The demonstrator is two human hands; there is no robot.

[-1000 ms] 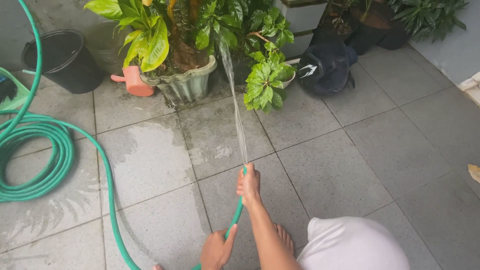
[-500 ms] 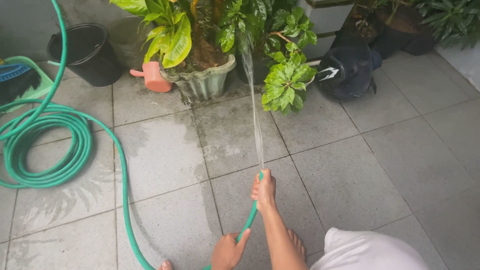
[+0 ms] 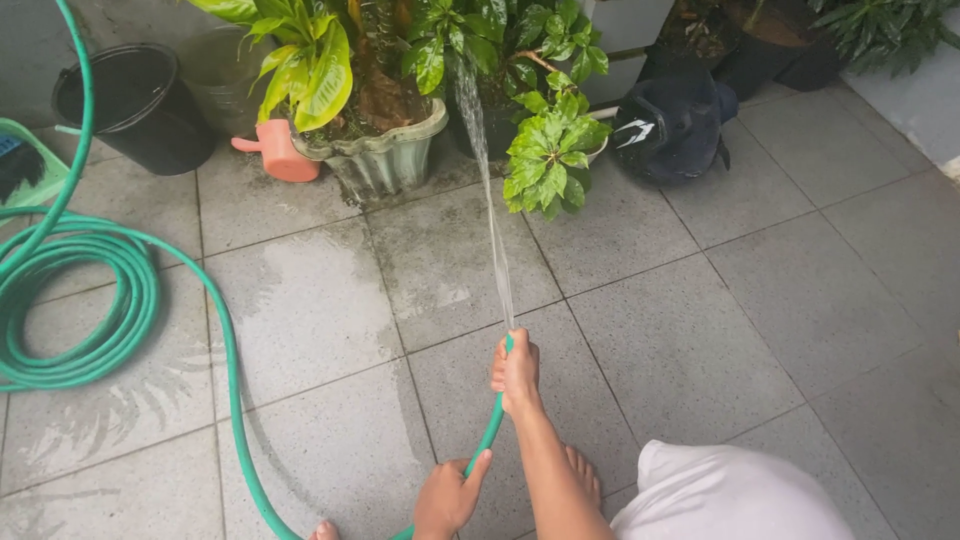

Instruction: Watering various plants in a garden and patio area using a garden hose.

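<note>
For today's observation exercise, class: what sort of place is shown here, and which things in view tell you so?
Probably a tiled patio or yard of a home. A green hose lies coiled on wet grey floor tiles, potted plants stand along the wall, and a black bucket sits beside them.

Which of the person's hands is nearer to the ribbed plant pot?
Right. The right hand grips the green hose at its spraying end, closer to the ribbed plant pot. The left hand holds the hose further back, near the feet.

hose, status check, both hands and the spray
Right hand gripping green hose at the nozzle end, left hand holding it lower. Water stream arcing to the potted plants. Nothing in its path.
</note>
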